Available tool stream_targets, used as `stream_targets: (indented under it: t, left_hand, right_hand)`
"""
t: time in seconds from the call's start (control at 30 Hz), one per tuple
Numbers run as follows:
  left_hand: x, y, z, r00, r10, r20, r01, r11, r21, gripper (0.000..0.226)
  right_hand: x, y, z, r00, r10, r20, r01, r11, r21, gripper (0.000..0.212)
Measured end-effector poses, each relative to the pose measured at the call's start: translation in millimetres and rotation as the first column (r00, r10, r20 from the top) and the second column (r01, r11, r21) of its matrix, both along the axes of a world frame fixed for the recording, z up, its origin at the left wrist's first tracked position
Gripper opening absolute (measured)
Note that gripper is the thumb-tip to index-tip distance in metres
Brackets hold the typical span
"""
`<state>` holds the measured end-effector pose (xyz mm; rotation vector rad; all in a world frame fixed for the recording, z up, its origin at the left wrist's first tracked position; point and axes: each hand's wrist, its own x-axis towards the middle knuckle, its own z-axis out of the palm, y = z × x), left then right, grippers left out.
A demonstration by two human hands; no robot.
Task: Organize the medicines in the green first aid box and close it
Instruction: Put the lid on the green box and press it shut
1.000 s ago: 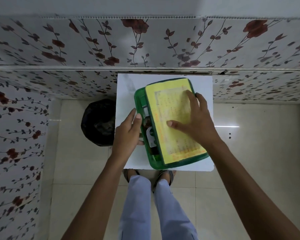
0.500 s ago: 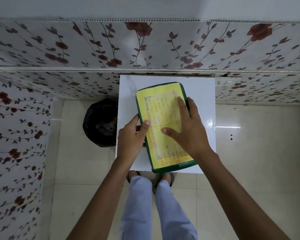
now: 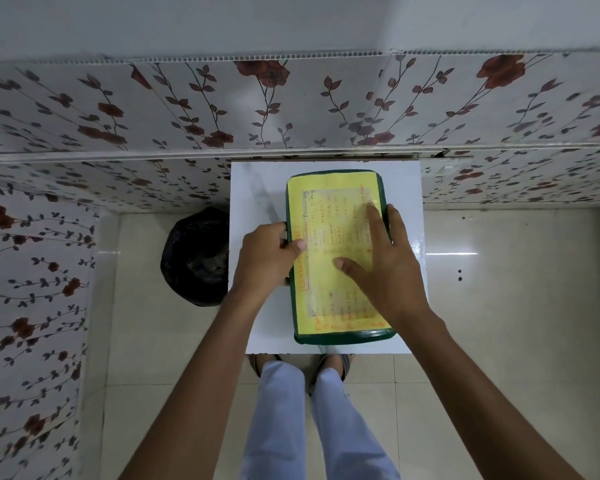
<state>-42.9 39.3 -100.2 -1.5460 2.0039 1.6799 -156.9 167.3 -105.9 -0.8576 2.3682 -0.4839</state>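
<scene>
Both hands (image 3: 267,258) press the closed green box (image 3: 329,209).

Box (image 3: 329,209) on table (image 3: 253,188); bin (image 3: 196,258) left.

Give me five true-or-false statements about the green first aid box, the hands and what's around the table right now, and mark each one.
1. The lid of the green first aid box is down, with no contents visible. True.
2. The right hand lies flat on the yellow label on the lid. True.
3. The left hand hangs clear of the box. False: it is at the box's left edge, thumb on the lid.
4. The box sits on the tiled floor. False: it rests on the white table.
5. A black bag sits on the floor to the left of the table. True.
</scene>
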Motion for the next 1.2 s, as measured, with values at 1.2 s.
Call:
stream_targets:
  t: [1.2]
  left_hand:
    - [-2, 14, -3, 0.987, 0.158, -0.014, -0.159, 0.983, -0.096, 0.017]
  right_hand:
    - [-34, 9, 15, 0.896, -0.253, 0.364, 0.251, 0.967, 0.053, 0.047]
